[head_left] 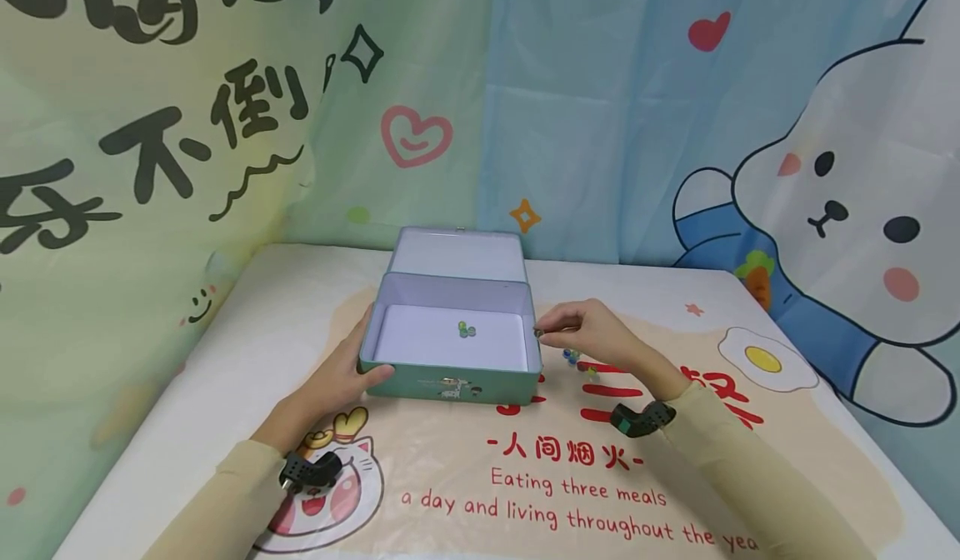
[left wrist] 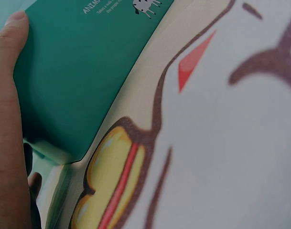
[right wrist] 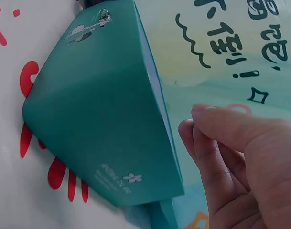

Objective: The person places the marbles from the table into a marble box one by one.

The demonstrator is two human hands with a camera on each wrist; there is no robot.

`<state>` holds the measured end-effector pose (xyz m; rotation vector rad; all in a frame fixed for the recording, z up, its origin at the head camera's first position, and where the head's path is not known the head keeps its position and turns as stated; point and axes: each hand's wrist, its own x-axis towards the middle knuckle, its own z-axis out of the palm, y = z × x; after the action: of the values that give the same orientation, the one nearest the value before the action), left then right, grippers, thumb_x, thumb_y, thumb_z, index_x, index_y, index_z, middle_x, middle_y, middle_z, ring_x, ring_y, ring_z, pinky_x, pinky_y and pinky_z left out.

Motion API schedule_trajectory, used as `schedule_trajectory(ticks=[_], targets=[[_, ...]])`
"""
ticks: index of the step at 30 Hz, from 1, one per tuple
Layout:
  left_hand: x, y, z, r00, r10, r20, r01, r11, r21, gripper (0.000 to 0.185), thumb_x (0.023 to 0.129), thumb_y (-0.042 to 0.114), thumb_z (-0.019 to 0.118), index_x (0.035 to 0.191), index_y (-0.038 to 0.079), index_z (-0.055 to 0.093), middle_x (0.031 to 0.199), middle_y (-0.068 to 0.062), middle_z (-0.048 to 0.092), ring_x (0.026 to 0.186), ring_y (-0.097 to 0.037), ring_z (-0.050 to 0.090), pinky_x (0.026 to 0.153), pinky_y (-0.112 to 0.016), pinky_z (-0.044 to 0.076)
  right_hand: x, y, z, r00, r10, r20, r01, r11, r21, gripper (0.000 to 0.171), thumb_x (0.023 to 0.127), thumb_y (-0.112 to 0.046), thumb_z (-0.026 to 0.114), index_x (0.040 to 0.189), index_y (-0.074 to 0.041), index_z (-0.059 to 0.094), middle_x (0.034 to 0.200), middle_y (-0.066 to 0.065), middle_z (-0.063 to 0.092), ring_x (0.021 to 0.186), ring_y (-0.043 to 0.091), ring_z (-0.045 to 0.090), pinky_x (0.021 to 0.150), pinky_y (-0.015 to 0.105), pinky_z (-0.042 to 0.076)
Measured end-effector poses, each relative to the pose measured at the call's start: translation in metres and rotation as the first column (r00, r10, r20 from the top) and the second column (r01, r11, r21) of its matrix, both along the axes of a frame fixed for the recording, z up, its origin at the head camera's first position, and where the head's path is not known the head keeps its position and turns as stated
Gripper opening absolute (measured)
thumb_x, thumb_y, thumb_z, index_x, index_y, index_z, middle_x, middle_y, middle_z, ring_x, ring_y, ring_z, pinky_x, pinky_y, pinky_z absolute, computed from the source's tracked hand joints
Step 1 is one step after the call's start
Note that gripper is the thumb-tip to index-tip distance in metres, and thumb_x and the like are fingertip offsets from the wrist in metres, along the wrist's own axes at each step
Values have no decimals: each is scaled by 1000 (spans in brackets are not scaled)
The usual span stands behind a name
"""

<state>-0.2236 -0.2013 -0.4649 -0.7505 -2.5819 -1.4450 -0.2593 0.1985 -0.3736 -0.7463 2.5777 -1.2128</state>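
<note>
The left hand (head_left: 341, 377) grips the corner of the open green tin (head_left: 450, 381); the right hand (head_left: 592, 335) pinches a marble (head_left: 537, 332) at its rim; more marbles (head_left: 467, 329) lie inside.

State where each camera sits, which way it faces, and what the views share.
Head: above, facing forward and down at the tin, marbles, left hand, right hand, both sleeves.
Left wrist: low by the tin's corner; thumb shows.
Right wrist: beside the tin's right wall; pinched fingers show.
All share the tin.
</note>
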Motion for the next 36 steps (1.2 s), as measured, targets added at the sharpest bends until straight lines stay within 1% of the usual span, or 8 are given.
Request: schedule_trajectory(ticks=[2,7,9,14,20,28,31,36], targets=[[1,0,2,1000,-1,8,1,1000,-5,104,84,36,69,154,19,-6,159,-16,9,142,-40,21,109,-63,21,-2,-5,1,1000,10,13,-10,1000,6,25,86,-24,71,107,-11,73,109,3,69,100,18,66,85,31,55],[17,7,26,1000,-12,27,12,1000,-5,102,85,31,68,153,9,-4,159,-21,8,142,-45,20,110,-64,20,-6,-21,3,997,64,40,-64,998,10,22,86,-20,71,106,-11,72,107,4,69,96,16,67,85,29,55],[23,10,34,1000,-15,27,15,1000,1,101,86,34,67,153,6,-3,158,-21,9,141,-45,20,110,-64,20,-10,-27,3,996,81,44,-82,997,10,20,85,-19,71,104,-12,72,105,4,70,94,15,67,84,28,55],[22,10,34,999,-17,31,17,1000,3,101,86,36,67,153,4,-2,158,-22,10,140,-46,21,109,-64,20,-22,-41,7,992,129,8,-129,992,10,18,84,-19,72,101,-13,73,103,3,70,92,13,67,81,27,55],[20,10,37,999,-23,22,23,1000,2,100,86,30,67,153,10,-4,158,-20,10,141,-44,20,110,-63,20,-36,-54,13,982,189,-18,-189,982,-21,20,85,-19,72,103,-11,73,106,5,70,91,12,67,79,28,55],[0,0,8,1000,4,6,-4,1000,-10,104,84,37,69,154,16,-5,160,-16,9,143,-39,21,111,-61,20,-53,-71,17,982,186,-36,-186,982,1,21,85,-23,72,103,-13,74,105,2,71,90,11,68,80,28,55],[-1,-2,4,1000,7,1,-7,1000,-7,104,84,41,69,154,19,-5,160,-13,8,143,-37,20,111,-60,20,-58,-77,18,984,173,-30,-173,985,3,21,85,-23,72,104,-15,74,105,1,71,91,11,68,80,29,55],[0,-1,2,1000,10,12,-10,1000,-6,104,84,48,66,154,20,-5,160,-14,8,143,-38,21,111,-61,20,-64,-84,16,988,156,4,-156,988,10,22,85,-24,71,105,-14,74,108,1,71,93,11,68,81,29,54]])
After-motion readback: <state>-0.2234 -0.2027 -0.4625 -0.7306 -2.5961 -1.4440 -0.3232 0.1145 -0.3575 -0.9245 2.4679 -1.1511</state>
